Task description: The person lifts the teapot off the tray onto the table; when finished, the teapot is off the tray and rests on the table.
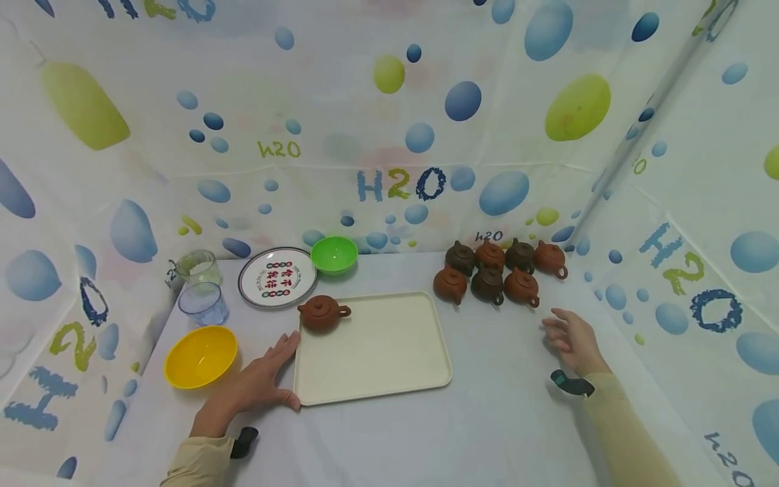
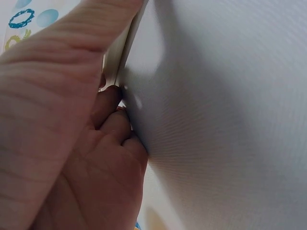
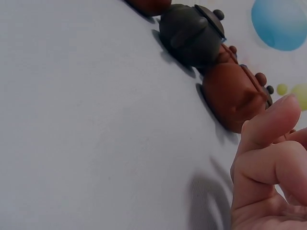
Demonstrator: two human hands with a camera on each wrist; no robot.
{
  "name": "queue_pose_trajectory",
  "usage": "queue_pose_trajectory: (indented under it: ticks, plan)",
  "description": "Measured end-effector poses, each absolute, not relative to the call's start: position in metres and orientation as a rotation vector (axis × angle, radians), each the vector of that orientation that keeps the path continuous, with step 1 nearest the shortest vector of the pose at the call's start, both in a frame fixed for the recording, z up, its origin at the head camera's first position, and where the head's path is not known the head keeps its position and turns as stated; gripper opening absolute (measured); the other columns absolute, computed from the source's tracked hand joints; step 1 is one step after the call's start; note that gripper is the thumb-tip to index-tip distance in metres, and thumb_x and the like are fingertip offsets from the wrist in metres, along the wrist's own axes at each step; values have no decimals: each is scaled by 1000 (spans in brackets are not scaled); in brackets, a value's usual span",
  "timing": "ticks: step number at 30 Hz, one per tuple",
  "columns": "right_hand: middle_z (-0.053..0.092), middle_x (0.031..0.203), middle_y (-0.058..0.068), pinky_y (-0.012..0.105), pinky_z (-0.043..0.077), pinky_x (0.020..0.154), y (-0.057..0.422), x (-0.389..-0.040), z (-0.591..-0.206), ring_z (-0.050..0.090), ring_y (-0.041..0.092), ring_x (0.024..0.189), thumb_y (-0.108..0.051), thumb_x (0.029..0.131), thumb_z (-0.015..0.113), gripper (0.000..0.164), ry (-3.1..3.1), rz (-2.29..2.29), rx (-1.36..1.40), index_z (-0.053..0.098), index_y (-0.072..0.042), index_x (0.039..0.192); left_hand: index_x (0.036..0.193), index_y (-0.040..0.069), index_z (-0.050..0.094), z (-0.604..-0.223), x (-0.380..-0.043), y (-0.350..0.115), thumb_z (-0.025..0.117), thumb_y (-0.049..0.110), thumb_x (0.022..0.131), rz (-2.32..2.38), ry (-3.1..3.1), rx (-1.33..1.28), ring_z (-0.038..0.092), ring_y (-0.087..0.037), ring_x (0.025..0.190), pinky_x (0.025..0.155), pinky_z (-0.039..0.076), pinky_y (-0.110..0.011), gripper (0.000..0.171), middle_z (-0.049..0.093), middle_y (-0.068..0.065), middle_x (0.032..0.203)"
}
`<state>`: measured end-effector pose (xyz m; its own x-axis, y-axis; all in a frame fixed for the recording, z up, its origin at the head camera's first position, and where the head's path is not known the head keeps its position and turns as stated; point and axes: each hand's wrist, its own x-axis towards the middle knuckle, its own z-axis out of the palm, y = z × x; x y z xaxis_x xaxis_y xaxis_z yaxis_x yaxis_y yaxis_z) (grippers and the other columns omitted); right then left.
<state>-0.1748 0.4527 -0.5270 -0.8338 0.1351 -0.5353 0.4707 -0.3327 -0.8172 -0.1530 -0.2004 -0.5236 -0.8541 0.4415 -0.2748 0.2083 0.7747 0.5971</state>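
Note:
A cream rectangular tray lies on the white-covered table, with one reddish-brown teapot at its far left corner. Along the tray's left edge rests my left hand, fingers stretched forward and thumb spread at the near corner. In the left wrist view, the fingers are right at the tray's side. My right hand holds nothing, its fingers loosely bent, right of the tray. Beyond it several small teapots stand in two rows, among them a reddish-brown teapot and a dark teapot.
A yellow bowl stands left of my left hand. Behind it are a blue glass and a clear glass mug. A printed plate and a green bowl sit at the back. Patterned curtains enclose the table's back and sides.

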Motion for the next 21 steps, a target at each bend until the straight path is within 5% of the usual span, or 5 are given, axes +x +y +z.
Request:
queue_pose_trajectory:
  ticks: [11, 21]
  plan:
    - [75, 103, -16, 13, 43, 51, 425, -157, -526, 58, 3, 68, -50, 114, 44, 62, 1898, -2113, 714, 28, -21, 167, 171, 4, 15, -523, -154, -201, 97, 54, 67, 788, 2569, 496, 23, -63, 157, 127, 27, -74, 142, 14, -33, 175]
    - [71, 106, -10, 13, 38, 48, 374, -161, -517, 51, 4, 62, -38, 117, 40, 49, 1996, -2079, 517, 38, -12, 158, 172, 4, 15, -521, -153, -200, 96, 54, 67, 795, 2550, 479, 22, -63, 158, 127, 26, -74, 142, 13, -32, 176]
